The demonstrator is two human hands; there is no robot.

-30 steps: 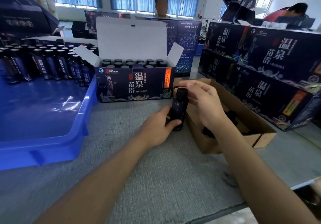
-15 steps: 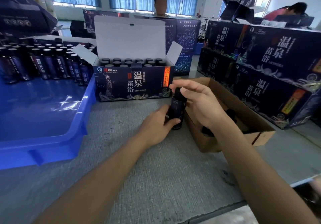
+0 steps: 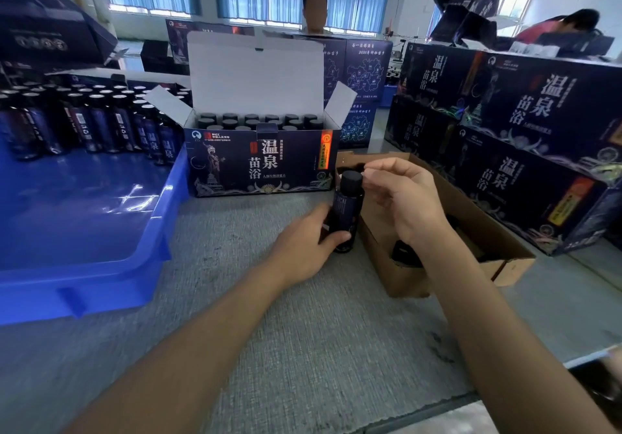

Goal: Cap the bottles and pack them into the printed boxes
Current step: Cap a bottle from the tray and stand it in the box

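**Bottle upright between the hands, box just beyond**

The bottle (image 3: pixel 346 213) stands upright on the table (image 3: pixel 269 316), long axis vertical, with its black cap (image 3: pixel 351 178) on top. The left hand (image 3: pixel 308 248) grips its lower body, thumb wrapped across the front. The right hand (image 3: pixel 404 198) hovers at the cap's right side, fingers curled and thumb and forefinger close together. Whether they touch the cap I cannot tell.

The open printed box (image 3: pixel 259 164) lies just beyond and to the left, with capped tops (image 3: pixel 255 120) showing inside. I'd judge the left hand the nearer one for lifting the bottle in. Any free slot is hidden behind the front wall. The right forearm covers much of the brown carton (image 3: pixel 488 241).
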